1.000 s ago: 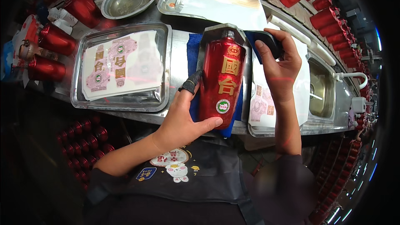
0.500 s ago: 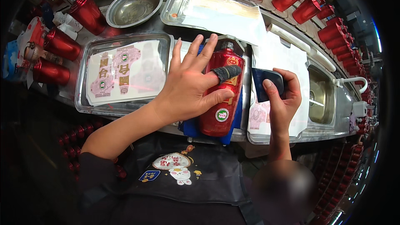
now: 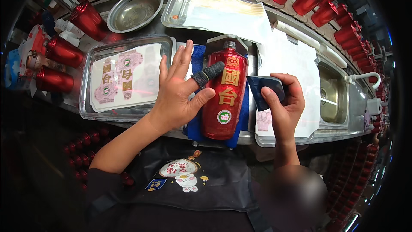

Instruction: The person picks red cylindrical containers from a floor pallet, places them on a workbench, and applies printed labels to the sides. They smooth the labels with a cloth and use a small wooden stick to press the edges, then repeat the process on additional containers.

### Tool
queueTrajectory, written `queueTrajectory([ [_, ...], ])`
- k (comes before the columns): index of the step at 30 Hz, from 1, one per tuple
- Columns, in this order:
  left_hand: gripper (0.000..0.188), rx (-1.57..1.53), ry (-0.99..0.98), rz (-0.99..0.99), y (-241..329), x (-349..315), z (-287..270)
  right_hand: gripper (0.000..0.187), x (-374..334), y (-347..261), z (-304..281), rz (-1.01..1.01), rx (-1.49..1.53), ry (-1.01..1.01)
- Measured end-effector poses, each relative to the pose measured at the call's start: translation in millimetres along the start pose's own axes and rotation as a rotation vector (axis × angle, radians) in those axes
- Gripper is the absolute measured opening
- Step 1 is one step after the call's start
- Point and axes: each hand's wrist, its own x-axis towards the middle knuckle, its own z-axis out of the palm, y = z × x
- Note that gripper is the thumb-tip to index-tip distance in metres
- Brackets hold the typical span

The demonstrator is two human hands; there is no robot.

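Observation:
A red glass bottle (image 3: 216, 107) with gold characters and a round green-and-white emblem lies on a blue cloth (image 3: 195, 122), its neck pointing away from me. My left hand (image 3: 174, 96) is at the bottle's left side with fingers spread and nothing held. A dark knitted sleeve (image 3: 208, 74) covers its index finger, whose tip overlaps the bottle's left edge; I cannot tell if it touches. Between thumb and fingers, my right hand (image 3: 285, 109) grips a flat dark blue scraper (image 3: 265, 88), its edge close to the bottle's right side.
Left of the bottle, a metal tray (image 3: 86, 99) holds printed transfer sheets (image 3: 146, 75). More white sheets (image 3: 296, 73) lie to the right, before a sink (image 3: 332, 103). A metal bowl (image 3: 136, 10) and another tray (image 3: 169, 10) stand behind. Red bottles (image 3: 88, 19) line the sides and back.
My left hand has drawn back leftward off the bottle, uncovering the gold characters. The scraper in my right hand has shifted left, closer to the bottle.

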Motion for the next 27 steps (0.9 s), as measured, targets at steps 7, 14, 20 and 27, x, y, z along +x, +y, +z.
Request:
queueTrajectory([
  [7, 0.053, 0.12, -0.009, 0.178, 9.3, 31.9, 3.2, 0.029, -2.3, -8.1, 4.8, 0.0, -0.004, 0.003],
  [14, 0.049, 0.034, -0.002, 0.159, 5.6, 42.4, 10.3, 0.029, -2.0, -9.0, 3.0, -0.022, -0.035, 0.012],
  [20, 0.046, 0.013, -0.099, 0.085, 12.6, -16.1, 8.9, 0.03, 31.8, -11.1, 18.8, -0.457, -0.353, -0.082],
  [27, 0.046, -0.278, 0.001, -0.074, 28.9, -58.8, -5.2, 0.026, 13.4, -23.1, 30.7, -0.909, -0.712, -0.369],
])
